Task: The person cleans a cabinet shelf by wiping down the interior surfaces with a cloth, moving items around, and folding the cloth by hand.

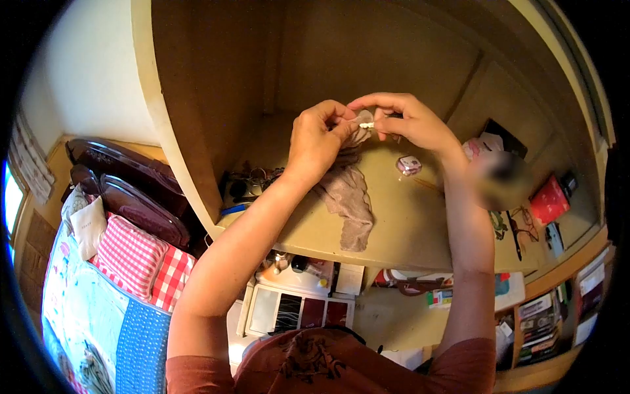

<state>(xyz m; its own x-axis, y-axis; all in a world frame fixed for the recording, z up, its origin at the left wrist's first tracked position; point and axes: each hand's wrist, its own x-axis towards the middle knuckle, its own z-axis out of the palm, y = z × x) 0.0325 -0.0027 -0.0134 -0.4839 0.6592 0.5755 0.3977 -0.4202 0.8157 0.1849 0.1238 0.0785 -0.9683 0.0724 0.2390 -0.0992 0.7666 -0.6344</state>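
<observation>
Curtain [31, 161]: hangs at the far left, by a bright window
Bed: has a white pillow [88, 228], a pink check pillow [131, 253] and a blue cover [147, 348], with a dark shiny headboard [147, 210] behind
Blue stick [234, 209]: lies near the left end of the shelf [410, 226], just beside a heap of small dark things [252, 184]
Box [264, 307]: sits lower down, under the shelf, and has parts in white, black and dark red
Left hand [318, 138]: up over the shelf, thumb and finger pinched at the left end of the white bit
Cloth [354, 207]: grey-brown and crumpled, on the shelf under the hands; I cannot tell if the pale stuff by the fingers is part of it
White bit [366, 125]: small, up in the air between the two thumbs
Right hand [413, 121]: thumb and fingers pinched at the other end of the white bit
Pack [409, 165]: small, purple and white, on the shelf below the right hand
Red thing [550, 199]: near the right end of the shelf, with glasses [525, 226] close by
Books [545, 325]: in a rack at the low right
</observation>
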